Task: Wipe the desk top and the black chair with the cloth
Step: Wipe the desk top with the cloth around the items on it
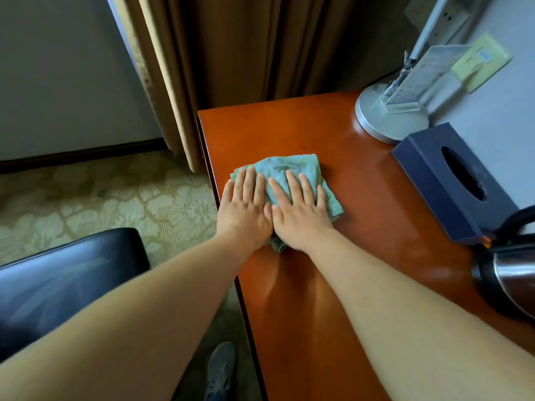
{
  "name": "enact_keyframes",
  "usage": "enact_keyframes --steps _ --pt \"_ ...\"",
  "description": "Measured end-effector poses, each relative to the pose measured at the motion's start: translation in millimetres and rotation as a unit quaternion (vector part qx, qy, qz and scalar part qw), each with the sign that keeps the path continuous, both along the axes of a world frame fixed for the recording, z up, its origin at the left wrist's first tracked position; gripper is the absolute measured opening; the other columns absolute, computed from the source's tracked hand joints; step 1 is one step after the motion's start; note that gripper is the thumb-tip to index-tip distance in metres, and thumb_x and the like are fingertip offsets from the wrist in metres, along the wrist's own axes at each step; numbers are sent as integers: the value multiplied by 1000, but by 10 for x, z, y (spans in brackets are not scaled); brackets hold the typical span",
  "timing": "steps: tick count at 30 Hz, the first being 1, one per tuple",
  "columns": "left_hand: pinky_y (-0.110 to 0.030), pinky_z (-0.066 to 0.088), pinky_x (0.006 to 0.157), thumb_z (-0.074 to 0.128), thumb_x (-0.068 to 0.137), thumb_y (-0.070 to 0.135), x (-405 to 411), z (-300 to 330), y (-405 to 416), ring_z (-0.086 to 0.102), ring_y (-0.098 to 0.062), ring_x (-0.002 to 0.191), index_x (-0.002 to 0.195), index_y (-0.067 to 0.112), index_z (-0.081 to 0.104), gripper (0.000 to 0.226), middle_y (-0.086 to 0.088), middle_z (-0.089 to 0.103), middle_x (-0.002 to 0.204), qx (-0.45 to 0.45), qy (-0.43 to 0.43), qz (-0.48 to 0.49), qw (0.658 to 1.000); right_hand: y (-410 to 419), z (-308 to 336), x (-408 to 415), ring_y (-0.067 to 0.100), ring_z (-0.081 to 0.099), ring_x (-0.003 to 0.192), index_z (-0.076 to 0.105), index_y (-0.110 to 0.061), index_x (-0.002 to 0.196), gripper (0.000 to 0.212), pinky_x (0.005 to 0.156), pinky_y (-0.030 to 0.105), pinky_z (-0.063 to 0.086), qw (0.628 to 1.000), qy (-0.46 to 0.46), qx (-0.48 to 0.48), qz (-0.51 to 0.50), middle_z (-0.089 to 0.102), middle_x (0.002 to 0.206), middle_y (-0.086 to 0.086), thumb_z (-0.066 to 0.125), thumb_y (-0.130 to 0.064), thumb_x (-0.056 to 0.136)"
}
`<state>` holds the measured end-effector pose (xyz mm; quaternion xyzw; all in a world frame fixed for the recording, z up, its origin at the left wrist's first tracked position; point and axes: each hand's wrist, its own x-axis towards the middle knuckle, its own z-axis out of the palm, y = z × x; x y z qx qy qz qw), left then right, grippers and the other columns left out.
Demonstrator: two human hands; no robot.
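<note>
The reddish desk top (362, 227) carries the black chair (58, 285) off its left edge. Near that edge lies the folded green cloth (289, 172) (partly covered), pressed flat by left hand (244, 209) and right hand (301, 211), fingers straight, side by side.

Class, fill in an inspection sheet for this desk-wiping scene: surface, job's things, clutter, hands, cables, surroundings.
Surface: reddish-brown desk top, glossy.
Job's things: green cloth flat on the desk top; black chair to its left, untouched.
Clutter: blue tissue box, lamp base, clear sign holder, kettle, all along the desk's right side.
Hands: left hand and right hand press flat on the cloth, side by side.
Cables: nothing seen.
Surroundings: brown curtain, patterned carpet, wall sockets.
</note>
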<state>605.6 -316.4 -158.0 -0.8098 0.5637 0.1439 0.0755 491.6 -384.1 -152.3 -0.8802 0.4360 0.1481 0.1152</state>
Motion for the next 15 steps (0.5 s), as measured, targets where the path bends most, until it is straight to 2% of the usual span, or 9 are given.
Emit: enact_keyframes --steps 7,9,13,15 --pt "-51 -9 124 -1 103 43 -444 10 591 -29 -30 151 153 8 -25 66 -15 -29 163 -8 -22 -9 1000 642 84 -441 23 -24 154 -15 -38 159 59 123 56 -11 1000 11 9 -6 -23 168 -2 7 -49 104" --pt "-50 -9 124 -3 103 43 -462 9 596 -29 -30 150 153 8 -26 66 -16 -30 163 -11 -16 -11 1000 637 81 -461 22 -25 153 -15 -39 159 59 122 55 -12 1000 13 13 -9 -24 168 -3 7 -49 105" --pt "-48 -12 125 -22 87 43 -360 -43 510 -29 -33 150 154 6 -24 77 -20 -29 162 -25 -5 -31 999 485 61 -445 22 -28 152 -15 -41 158 59 122 56 -14 999 20 34 9 -26 167 -3 9 -50 105" --pt "-48 -13 124 -21 88 42 -336 -44 456 -28 -35 150 156 5 -21 78 -22 -28 162 -23 1 -33 999 408 66 -450 22 -29 152 -16 -42 158 59 121 56 -14 999 24 43 18 -27 167 -4 9 -49 105"
